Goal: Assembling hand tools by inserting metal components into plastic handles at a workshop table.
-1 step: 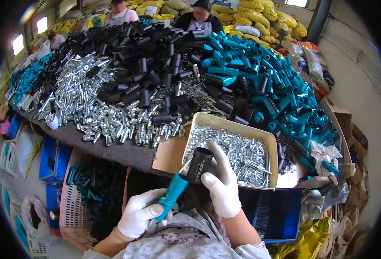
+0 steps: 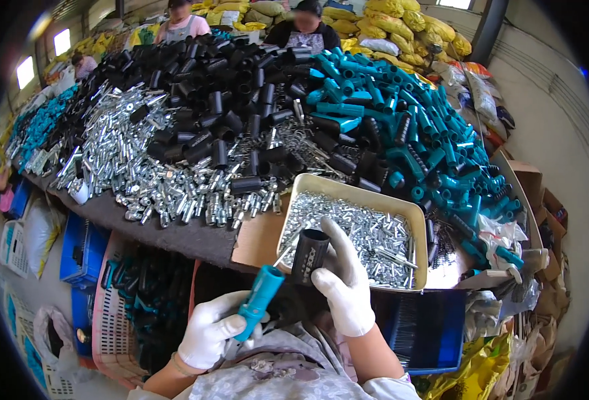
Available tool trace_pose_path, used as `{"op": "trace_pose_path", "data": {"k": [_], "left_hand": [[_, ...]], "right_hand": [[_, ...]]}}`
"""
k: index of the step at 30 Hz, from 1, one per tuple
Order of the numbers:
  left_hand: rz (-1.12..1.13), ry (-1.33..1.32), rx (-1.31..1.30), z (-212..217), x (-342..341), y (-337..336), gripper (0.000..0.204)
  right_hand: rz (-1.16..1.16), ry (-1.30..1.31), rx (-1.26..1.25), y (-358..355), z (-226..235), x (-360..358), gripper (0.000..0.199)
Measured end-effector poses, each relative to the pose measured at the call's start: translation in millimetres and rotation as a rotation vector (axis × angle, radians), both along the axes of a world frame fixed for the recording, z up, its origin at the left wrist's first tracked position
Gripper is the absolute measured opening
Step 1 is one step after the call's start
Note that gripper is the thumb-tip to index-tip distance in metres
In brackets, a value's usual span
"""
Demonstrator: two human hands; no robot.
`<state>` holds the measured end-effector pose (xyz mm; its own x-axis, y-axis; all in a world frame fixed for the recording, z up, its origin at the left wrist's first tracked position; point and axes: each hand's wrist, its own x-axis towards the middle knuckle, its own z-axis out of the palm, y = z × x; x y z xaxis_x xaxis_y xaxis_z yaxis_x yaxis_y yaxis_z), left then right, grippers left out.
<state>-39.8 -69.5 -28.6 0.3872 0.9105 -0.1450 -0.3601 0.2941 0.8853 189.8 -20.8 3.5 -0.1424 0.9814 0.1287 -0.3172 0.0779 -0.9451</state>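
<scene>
The white-gloved left hand (image 2: 208,331) wraps its fingers around a teal, hollow plastic cylinder (image 2: 261,300), open end tilted up, just off the near edge of the dark-covered table (image 2: 194,241). The white-gloved right hand (image 2: 345,291) holds a black, open-ended cylindrical sleeve (image 2: 310,255) by the near-left corner of a cream rectangular tray (image 2: 361,195) of small silver metal parts (image 2: 381,247).
</scene>
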Motion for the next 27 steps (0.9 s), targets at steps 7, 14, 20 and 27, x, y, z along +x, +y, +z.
{"op": "trace_pose_path", "data": {"k": [7,14,20,27], "left_hand": [[0.099,-0.013,0.027,11.3,20.8,3.1,0.074],[-0.158,0.146,-0.069,9.4,30.5,4.9,0.072],[-0.166,-0.037,-0.189,-1.2,35.6,7.7,0.07],[-0.129,0.299,0.112,9.0,47.6,11.8,0.093]], "right_hand": [[0.049,-0.54,0.383,-3.6,6.3,36.5,0.053],[-0.179,-0.298,0.026,-9.5,9.4,32.6,0.039],[0.004,-0.644,0.585,-3.4,-12.5,28.2,0.044],[-0.105,-0.531,0.643,-22.2,-30.7,9.8,0.047]]}}
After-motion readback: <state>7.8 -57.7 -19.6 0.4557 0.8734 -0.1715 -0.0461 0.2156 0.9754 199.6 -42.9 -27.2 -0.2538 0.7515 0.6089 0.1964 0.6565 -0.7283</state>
